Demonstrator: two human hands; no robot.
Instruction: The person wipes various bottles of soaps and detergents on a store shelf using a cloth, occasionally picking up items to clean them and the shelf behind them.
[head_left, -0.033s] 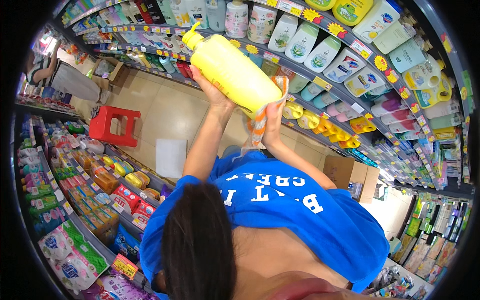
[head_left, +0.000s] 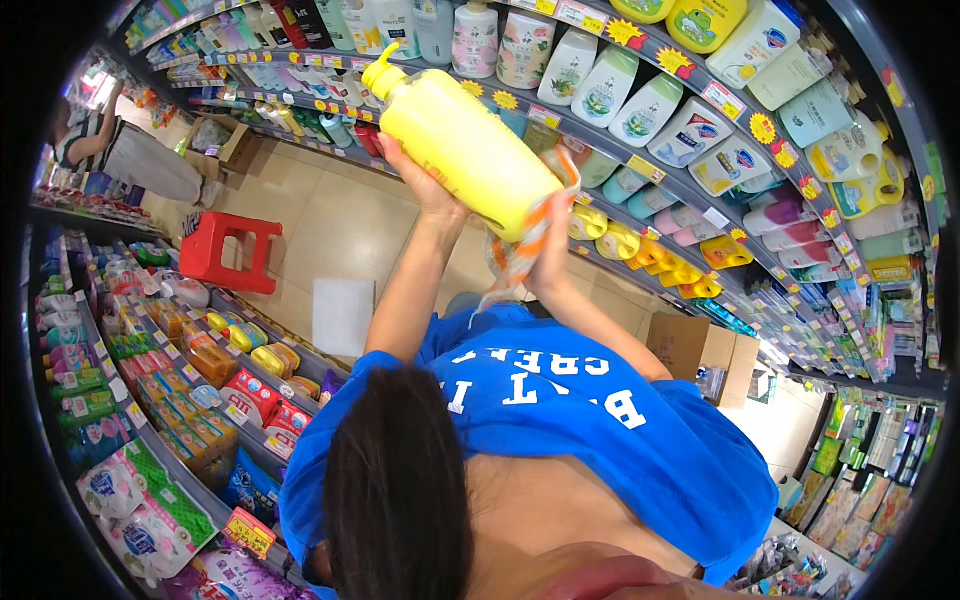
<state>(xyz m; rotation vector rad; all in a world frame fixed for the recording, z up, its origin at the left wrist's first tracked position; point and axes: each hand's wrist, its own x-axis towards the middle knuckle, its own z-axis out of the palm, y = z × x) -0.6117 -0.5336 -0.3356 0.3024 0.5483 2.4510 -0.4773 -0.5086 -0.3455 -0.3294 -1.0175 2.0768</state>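
A large yellow pump bottle (head_left: 465,140) is held up in front of my chest, tilted with its pump head at the upper left. My left hand (head_left: 430,185) grips it from below near the shoulder, the fingers partly hidden behind it. At the bottle's base is my right hand (head_left: 548,262), closed on an orange-and-white striped cloth (head_left: 520,255). The cloth wraps round the base end, and a loose tail of it hangs toward my blue shirt. Cloth and bottle cover part of the right fingers.
Shelves of bottles (head_left: 610,85) curve along the far side and right. Packaged soaps (head_left: 205,350) fill the left shelf. A red stool (head_left: 225,255), a white square board (head_left: 343,315) and cardboard boxes (head_left: 690,350) are on the floor. Another person (head_left: 145,160) stands at the far left.
My right hand and the cloth have shifted slightly at the bottle's base, and the cloth's folds lie differently. The bottle has moved barely to the left, still in my left hand.
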